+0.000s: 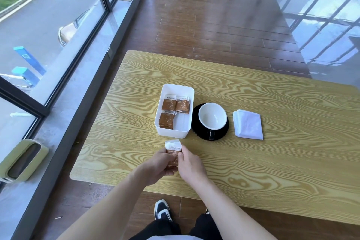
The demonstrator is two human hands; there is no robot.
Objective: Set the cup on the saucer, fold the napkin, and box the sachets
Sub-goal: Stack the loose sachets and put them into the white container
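Observation:
A white box (171,88) stands mid-table with several brown and white sachets (169,103) lying inside. To its right a cup (212,116), black outside and white inside, sits on a black saucer (224,134). A folded white napkin (248,124) lies right of the saucer. Just in front of the box, my left hand (155,167) and my right hand (190,163) together grip a small stack of sachets (173,148), held upright above the table.
The wood-grain table (272,161) has its near edge by my legs and shoe (162,210). A glass window wall runs along the left, with a green bin (21,160) on the floor beside it. Wooden floor lies beyond the table.

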